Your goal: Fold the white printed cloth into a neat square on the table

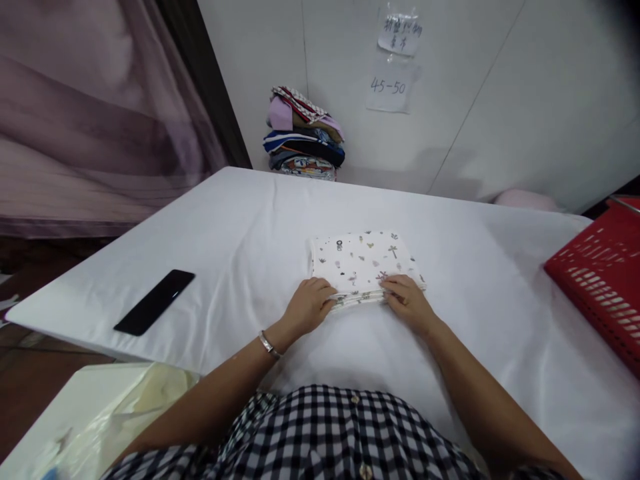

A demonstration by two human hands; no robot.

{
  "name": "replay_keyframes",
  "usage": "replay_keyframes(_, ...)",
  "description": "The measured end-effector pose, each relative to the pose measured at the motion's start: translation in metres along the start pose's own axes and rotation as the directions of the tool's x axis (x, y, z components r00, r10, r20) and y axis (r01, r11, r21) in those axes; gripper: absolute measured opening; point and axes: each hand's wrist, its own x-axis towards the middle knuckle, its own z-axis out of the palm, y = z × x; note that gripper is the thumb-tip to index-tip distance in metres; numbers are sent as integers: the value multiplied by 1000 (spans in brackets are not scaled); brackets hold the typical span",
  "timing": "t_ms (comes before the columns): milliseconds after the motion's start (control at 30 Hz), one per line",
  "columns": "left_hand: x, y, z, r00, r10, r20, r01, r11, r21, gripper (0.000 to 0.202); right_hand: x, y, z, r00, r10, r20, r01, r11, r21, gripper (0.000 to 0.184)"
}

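A folded white cloth (pixel 367 257), printed with small palm trees, birds and leaves, lies flat on the white-covered table in front of me. Several layers show along its near edge. My left hand (pixel 311 303) grips the near left corner, thumb below and fingers on top. Near the right end of that same edge, my right hand (pixel 406 300) pinches the layers between thumb and fingers. The cloth's far edge rests free on the table.
A black phone (pixel 155 303) lies on the white tablecloth (pixel 240 247) at the left. A red plastic basket (pixel 600 267) stands at the right edge. Behind the table is a stack of folded fabrics (pixel 305 137). A pale stool (pixel 75 393) with plastic bags is at lower left.
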Motion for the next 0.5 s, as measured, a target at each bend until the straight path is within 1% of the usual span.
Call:
replay_keyframes(133, 0, -1, -1, 1000, 12, 5, -12, 1000, 29, 17, -2, 0, -1, 1000, 1, 13, -1, 1000, 8, 28)
replay_keyframes(333, 4, 3, -7, 996, 20, 88, -29, 994, 106, 27, 0, 0, -4, 999, 2, 54, -4, 1000, 29, 28)
replay_keyframes(500, 6, 5, -9, 996, -2, 93, -8, 994, 113, 24, -1, 4, -2, 999, 4, 54, -5, 999, 31, 30)
